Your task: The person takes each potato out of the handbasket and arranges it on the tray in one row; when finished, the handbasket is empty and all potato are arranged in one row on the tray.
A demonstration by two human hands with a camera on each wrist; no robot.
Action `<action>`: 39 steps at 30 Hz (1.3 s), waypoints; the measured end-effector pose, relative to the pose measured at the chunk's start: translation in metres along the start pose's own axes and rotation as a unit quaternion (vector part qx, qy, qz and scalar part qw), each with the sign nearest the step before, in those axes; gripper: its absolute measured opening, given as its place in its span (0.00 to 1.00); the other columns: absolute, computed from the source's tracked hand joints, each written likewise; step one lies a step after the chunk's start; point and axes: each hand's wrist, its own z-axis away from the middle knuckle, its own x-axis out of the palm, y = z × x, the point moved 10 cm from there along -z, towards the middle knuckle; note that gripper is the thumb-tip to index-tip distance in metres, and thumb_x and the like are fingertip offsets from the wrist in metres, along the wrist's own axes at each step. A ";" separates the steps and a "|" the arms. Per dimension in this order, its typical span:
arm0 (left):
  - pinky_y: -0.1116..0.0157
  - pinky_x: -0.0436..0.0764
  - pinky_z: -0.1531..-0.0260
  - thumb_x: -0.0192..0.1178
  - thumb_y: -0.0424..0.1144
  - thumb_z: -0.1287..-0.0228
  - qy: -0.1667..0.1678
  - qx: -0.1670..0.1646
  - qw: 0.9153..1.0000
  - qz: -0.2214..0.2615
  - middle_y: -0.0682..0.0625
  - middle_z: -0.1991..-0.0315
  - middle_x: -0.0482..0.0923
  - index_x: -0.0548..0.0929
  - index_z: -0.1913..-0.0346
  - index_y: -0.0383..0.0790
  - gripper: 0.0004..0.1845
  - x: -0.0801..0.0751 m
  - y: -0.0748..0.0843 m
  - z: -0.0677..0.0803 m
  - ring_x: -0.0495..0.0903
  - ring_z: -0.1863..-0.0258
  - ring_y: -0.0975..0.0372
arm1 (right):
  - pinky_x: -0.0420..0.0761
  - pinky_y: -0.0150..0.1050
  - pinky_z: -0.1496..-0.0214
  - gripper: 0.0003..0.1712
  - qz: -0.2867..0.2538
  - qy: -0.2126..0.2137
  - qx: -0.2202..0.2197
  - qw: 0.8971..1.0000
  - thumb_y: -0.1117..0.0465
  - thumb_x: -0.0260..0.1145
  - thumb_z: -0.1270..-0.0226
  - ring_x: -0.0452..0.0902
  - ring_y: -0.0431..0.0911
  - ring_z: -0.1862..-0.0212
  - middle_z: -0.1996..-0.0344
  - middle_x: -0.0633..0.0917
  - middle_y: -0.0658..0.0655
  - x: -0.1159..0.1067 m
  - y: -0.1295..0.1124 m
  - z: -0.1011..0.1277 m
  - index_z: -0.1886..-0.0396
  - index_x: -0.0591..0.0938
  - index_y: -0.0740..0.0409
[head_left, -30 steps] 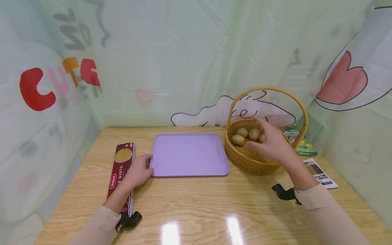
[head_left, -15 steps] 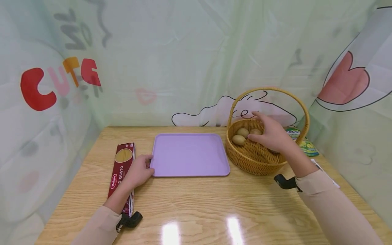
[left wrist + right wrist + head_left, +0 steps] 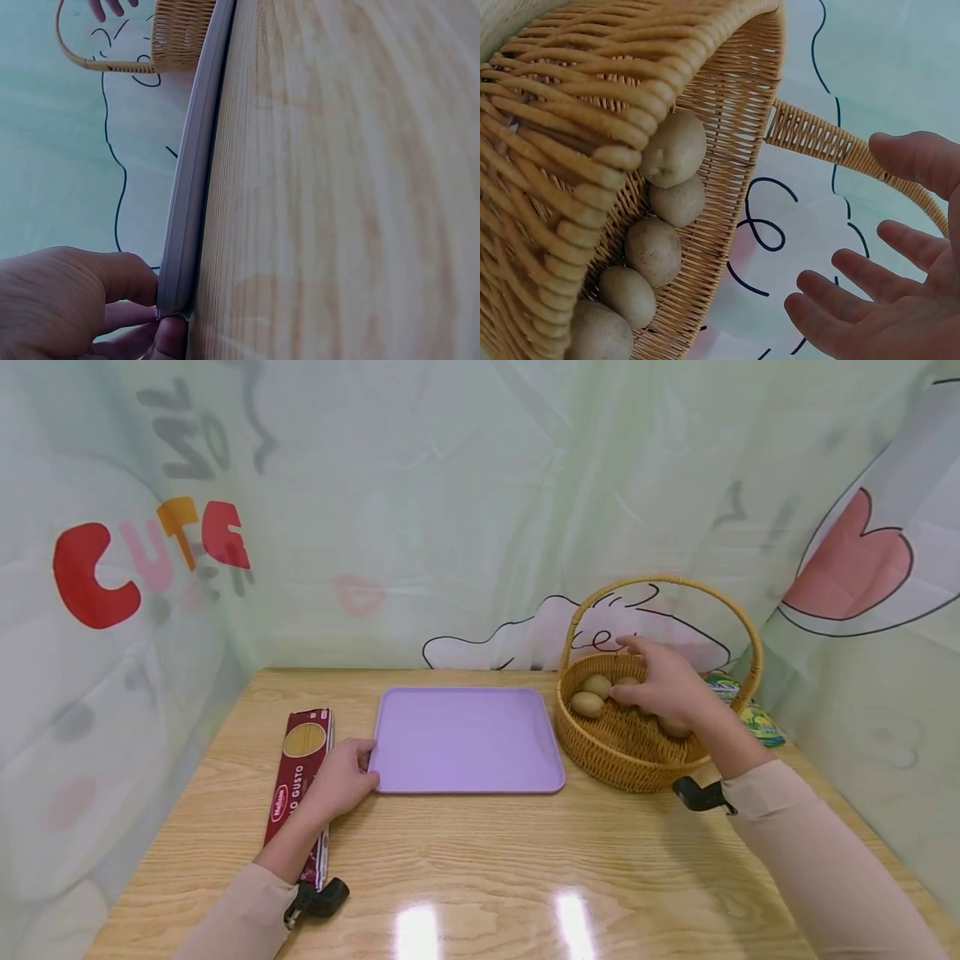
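Observation:
A lilac tray (image 3: 468,739) lies flat on the wooden table. My left hand (image 3: 341,781) is at its left side, thumb and fingers pinching the rim near the front corner; the left wrist view shows this thumb (image 3: 171,337) against the tray edge (image 3: 184,225). To the right stands a round wicker basket (image 3: 622,768) with a tall arched handle (image 3: 667,580). Several potatoes (image 3: 652,251) sit inside it along the wall. My right hand (image 3: 667,689) hovers over the basket, under the handle, fingers spread and holding nothing. It hides part of the basket's inside in the head view.
A dark red pasta pack (image 3: 300,768) lies left of the tray, partly under my left forearm. Behind the basket's right side a green and yellow packet (image 3: 761,725) shows. A printed cloth (image 3: 420,510) hangs behind the table (image 3: 480,860).
My right hand has moved slightly and stays open over the basket; its forearm now covers the white printed packet on the right. The view has shifted slightly. My left hand stays at the tray.

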 end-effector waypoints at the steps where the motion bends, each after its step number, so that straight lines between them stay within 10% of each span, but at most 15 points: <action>1: 0.66 0.73 0.74 0.62 0.24 0.47 0.000 0.000 1.000 0.001 0.40 0.62 0.76 0.73 0.39 0.20 0.29 0.000 0.000 0.000 0.73 0.70 0.57 | 0.66 0.65 0.40 0.46 0.000 -0.001 -0.001 1.000 0.53 0.69 0.39 0.64 0.65 0.36 0.32 0.64 0.69 0.001 0.001 -0.001 0.25 0.59 0.54; 8: 0.66 0.73 0.74 0.63 0.24 0.47 0.002 -0.001 1.000 0.000 0.39 0.60 0.75 0.73 0.39 0.21 0.29 -0.001 -0.001 0.000 0.72 0.69 0.57 | 0.76 0.49 0.60 0.41 -0.003 -0.020 -0.001 1.000 0.53 0.69 0.38 0.77 0.53 0.64 0.41 0.73 0.65 0.009 0.004 -0.013 0.28 0.63 0.52; 17: 0.64 0.75 0.70 0.63 0.24 0.49 0.008 -0.001 1.000 0.001 0.39 0.60 0.76 0.75 0.40 0.21 0.29 -0.003 -0.002 0.001 0.74 0.67 0.56 | 0.68 0.60 0.41 0.43 0.007 -0.053 0.006 0.999 0.51 0.69 0.38 0.69 0.61 0.41 0.35 0.69 0.69 0.021 0.012 -0.027 0.27 0.62 0.56; 39: 0.66 0.72 0.74 0.64 0.25 0.49 0.016 -0.004 1.000 0.007 0.42 0.66 0.74 0.75 0.40 0.22 0.29 -0.001 -0.005 0.002 0.71 0.71 0.58 | 0.65 0.59 0.36 0.34 -0.015 -0.144 0.000 0.989 0.59 0.67 0.37 0.64 0.64 0.35 0.36 0.71 0.71 0.049 0.024 -0.055 0.33 0.68 0.66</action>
